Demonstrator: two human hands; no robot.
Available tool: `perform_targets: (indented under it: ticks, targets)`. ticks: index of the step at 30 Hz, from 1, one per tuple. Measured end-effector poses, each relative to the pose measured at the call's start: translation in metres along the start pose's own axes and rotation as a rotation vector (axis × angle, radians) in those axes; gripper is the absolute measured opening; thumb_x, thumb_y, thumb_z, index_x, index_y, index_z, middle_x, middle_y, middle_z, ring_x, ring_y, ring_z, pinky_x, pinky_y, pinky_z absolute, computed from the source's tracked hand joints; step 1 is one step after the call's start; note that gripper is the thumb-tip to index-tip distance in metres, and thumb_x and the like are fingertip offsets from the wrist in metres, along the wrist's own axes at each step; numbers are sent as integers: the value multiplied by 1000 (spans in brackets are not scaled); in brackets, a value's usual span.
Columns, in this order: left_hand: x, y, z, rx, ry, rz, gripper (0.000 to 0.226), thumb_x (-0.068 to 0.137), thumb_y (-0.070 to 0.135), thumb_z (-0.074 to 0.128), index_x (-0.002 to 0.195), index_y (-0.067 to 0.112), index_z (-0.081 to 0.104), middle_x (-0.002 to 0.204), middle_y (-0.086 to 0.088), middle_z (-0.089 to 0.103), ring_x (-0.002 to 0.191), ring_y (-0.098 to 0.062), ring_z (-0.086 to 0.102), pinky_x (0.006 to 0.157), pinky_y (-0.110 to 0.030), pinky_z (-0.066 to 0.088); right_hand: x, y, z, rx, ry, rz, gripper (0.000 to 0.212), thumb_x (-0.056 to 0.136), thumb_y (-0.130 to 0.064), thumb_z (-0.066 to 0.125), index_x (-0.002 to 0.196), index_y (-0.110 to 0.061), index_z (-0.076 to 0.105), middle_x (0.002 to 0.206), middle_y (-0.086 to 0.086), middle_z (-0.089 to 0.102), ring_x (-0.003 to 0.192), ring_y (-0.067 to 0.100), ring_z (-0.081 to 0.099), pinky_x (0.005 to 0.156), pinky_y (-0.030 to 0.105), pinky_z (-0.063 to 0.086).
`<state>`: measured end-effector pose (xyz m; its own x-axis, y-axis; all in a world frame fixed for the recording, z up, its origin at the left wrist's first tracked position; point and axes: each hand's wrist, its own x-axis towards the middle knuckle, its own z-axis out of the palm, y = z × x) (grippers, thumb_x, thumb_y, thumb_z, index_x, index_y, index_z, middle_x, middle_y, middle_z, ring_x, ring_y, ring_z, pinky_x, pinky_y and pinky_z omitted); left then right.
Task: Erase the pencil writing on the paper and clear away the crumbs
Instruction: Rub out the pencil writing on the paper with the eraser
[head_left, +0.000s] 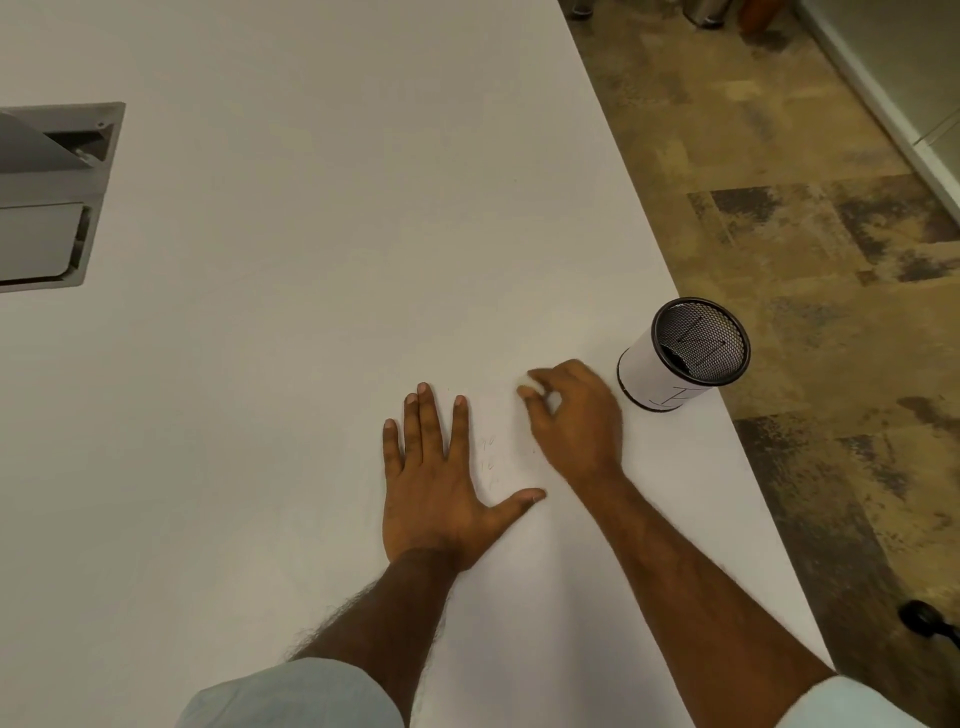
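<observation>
A white sheet of paper (498, 415) lies on the white table, its edges hard to tell from the tabletop. Faint pencil marks (488, 457) show on it between my two hands. My left hand (431, 478) lies flat with fingers spread, pressing on the paper's left side. My right hand (571, 415) pinches a small white eraser (527, 385) at its fingertips, touching the paper above the marks. No crumbs are visible at this size.
A black mesh pen cup (680, 358) wrapped in white paper stands just right of my right hand, near the table's right edge (727, 415). A grey recessed cable hatch (52, 197) sits in the table at far left. Patterned floor lies to the right.
</observation>
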<state>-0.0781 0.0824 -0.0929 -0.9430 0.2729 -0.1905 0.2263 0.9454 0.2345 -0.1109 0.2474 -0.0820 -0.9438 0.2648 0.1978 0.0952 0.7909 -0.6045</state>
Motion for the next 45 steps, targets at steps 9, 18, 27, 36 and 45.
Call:
perform_targets:
  ticks: [9,18,27,36,45]
  targets:
    - [0,0,-2,1,19,2,122,67,101,5,158,20,-9,162,-13,-23,149,-28,-24,122,-53,-5,-11,-16,12,32,-84,-46,15,86,-20,67,99,-14,71,93,3,67,85,20,62,72,38,55]
    - [0,-1,2,-8,26,7,122,69,100,11,158,19,-6,163,-14,-20,150,-28,-21,122,-52,-4,-1,-12,12,90,50,92,12,84,-19,68,94,-13,71,90,5,68,85,24,62,75,42,53]
    - [1,-1,3,26,8,-6,124,66,102,9,156,20,-14,162,-12,-25,149,-27,-25,121,-53,-7,14,4,3,-49,124,180,11,82,-23,69,91,-16,72,88,3,68,86,25,59,70,39,51]
    - [0,0,1,27,19,-1,123,68,100,8,157,17,-9,162,-14,-22,150,-28,-21,122,-53,-3,-11,0,3,-65,29,17,12,83,-21,67,93,-16,70,89,3,66,87,26,58,70,35,50]
    - [2,-1,9,26,49,-1,123,69,100,18,159,18,-2,165,-12,-12,152,-30,-10,122,-55,6,-5,13,-2,63,142,126,17,87,-21,69,99,-10,69,94,4,68,89,21,62,76,35,53]
